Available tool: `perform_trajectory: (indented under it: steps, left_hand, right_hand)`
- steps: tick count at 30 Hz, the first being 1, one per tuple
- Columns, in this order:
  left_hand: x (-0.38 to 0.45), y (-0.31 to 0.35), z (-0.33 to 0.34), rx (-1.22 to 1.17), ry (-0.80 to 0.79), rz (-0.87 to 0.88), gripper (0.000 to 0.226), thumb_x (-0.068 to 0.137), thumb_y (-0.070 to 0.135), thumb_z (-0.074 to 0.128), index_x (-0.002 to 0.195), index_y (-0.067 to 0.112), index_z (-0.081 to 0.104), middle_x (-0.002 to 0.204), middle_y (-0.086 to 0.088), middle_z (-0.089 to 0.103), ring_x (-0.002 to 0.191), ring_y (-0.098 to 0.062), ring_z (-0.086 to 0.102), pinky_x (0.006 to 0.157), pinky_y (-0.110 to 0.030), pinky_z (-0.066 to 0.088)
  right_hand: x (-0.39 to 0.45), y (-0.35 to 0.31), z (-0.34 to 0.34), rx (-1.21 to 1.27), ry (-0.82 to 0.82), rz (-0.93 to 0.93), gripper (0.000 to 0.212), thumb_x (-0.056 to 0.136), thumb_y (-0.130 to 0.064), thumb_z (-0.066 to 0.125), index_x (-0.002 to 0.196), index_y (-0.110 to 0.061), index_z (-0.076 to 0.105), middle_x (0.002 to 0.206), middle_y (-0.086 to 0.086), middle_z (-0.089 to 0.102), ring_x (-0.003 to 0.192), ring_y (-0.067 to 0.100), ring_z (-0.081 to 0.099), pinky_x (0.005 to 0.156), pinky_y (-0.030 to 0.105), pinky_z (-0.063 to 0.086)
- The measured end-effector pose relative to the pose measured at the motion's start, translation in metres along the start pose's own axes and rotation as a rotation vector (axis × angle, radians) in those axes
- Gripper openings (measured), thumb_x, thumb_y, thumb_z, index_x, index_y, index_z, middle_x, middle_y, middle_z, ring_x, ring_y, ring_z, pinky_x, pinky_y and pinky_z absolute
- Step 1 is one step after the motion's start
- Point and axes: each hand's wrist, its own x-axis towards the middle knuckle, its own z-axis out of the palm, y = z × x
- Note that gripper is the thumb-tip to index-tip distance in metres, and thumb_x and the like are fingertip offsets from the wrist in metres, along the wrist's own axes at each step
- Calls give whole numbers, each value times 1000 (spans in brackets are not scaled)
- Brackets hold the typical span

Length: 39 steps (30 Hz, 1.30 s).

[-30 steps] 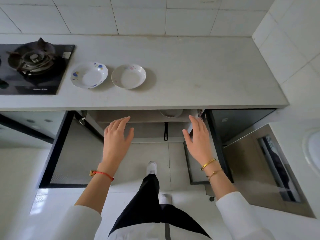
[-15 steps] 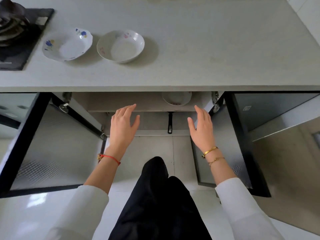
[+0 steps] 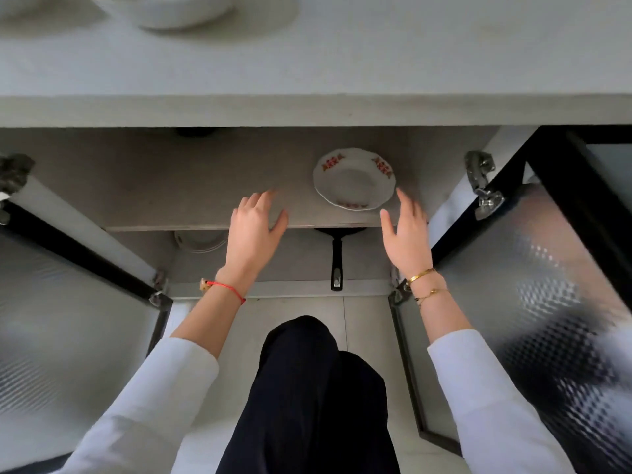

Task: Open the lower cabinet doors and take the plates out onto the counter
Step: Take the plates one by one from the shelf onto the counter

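Note:
Both lower cabinet doors stand wide open, the left door and the right door. On the upper shelf lies a white plate with red patterns. My left hand hovers open over the shelf's front edge, left of the plate. My right hand is open just right of and below the plate, fingertips close to its rim, holding nothing. More white plates show on the lower shelf, partly hidden under the upper one. A white bowl sits on the counter.
A black frying pan rests on the lower shelf, its handle pointing toward me. Metal hinges stick out on the right door frame. My dark-trousered knee is bent in front of the cabinet.
The view has dropped lower and closer, so the patterned plate on the shelf now shows fully. Both hands have reached forward into the cabinet toward that plate.

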Motion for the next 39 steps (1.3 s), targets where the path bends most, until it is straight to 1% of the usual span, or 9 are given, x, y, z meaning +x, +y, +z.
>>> perform_trajectory:
  steps: [4,7,15,22,24,27,30,34,39]
  left_hand:
    - [17,-13,40,-25,32,20,43,95,24,56,137,15,54,125,-11,65,114,-35,56,96,-45,47]
    - [27,-16,62,-77,52,24,44,95,24,57,138,15,54,132,-11,62,119,-37,55,100,-46,46]
    - [79,-7,98,-113,53,56,46,93,21,58,138,11,55,136,-14,60,124,-37,51,100,-43,46]
    - [122,-6,129,-135,-79,-37,52,96,28,58,142,6,50,142,-19,54,132,-38,48,108,-42,42]
    - [130,-8,139,-132,-129,-66,49,95,29,58,137,5,52,137,-20,57,129,-39,50,105,-43,44]
    - [139,-11,149,-137,-167,-71,37,95,29,57,122,4,59,119,-20,68,115,-41,59,94,-43,49]
    - [144,-13,155,-156,-178,-87,31,94,26,57,116,4,62,110,-19,72,108,-42,62,91,-40,49]
    - [146,-14,160,-221,-209,-121,29,90,19,61,116,7,68,108,-16,74,106,-34,66,90,-34,50]
    - [139,-12,158,-298,-176,-148,21,85,13,65,104,9,73,96,-14,76,96,-31,69,75,-28,44]
  right_hand:
    - [19,30,31,-12,44,-10,52,100,-30,44,146,-9,33,144,16,42,133,32,41,109,41,34]
    - [32,46,45,-6,67,-23,53,100,-30,44,147,-8,32,144,16,43,134,33,41,109,41,35]
    - [73,65,56,47,76,0,53,101,-27,43,148,-8,29,147,18,41,136,33,40,109,39,35]
    - [103,75,65,-28,25,123,53,101,-33,43,147,-11,32,143,17,47,131,37,45,101,44,42]
    - [110,77,70,30,-7,147,50,100,-31,44,145,-10,34,138,19,51,128,39,47,100,44,43]
    - [117,80,77,49,-42,169,45,100,-28,44,139,-7,39,132,21,56,119,42,55,96,49,49]
    - [120,84,83,50,-61,168,43,100,-20,43,140,-5,38,130,24,56,116,43,56,95,51,50]
    - [119,86,87,106,-45,174,42,100,-15,41,141,-6,37,129,23,58,114,42,57,88,40,50]
    - [116,90,86,165,-53,164,39,99,-11,42,138,-7,43,128,16,61,115,35,59,81,23,43]
